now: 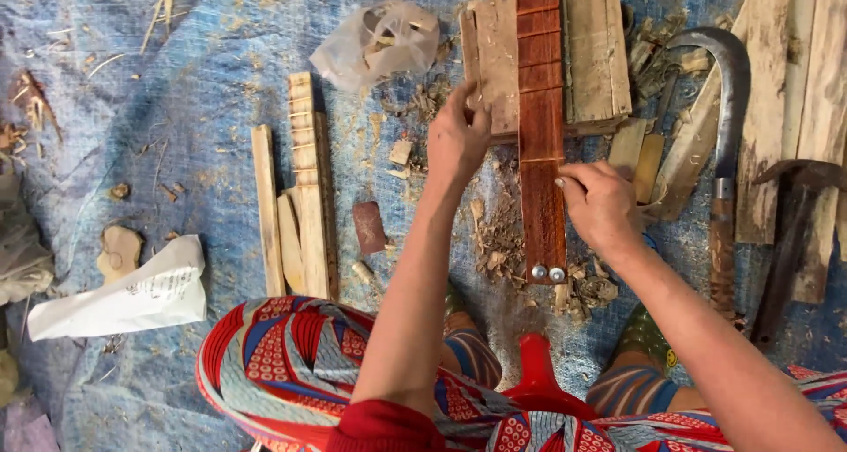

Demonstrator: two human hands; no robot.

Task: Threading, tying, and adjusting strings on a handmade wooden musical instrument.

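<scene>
Red-brown strip (540, 126) — long axis vertical, upper centre; right hand (600, 207) pinched its right edge, left hand (459, 139) apparently lay flat on pale block (496, 64) alongside.

Blue tarp (203, 108), wood strips (300, 196), shavings (498, 240), sickle (728, 108)

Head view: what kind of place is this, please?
Probably an informal woodworking spot on the ground: a blue tarp strewn with wood shavings, a curved sickle-like blade, and both hands on a reddish wooden strip.

Two hands (458, 139), one red-brown strip (540, 134), one sickle (725, 108), one hammer (794, 223), perhaps four loose slats (300, 196).
</scene>
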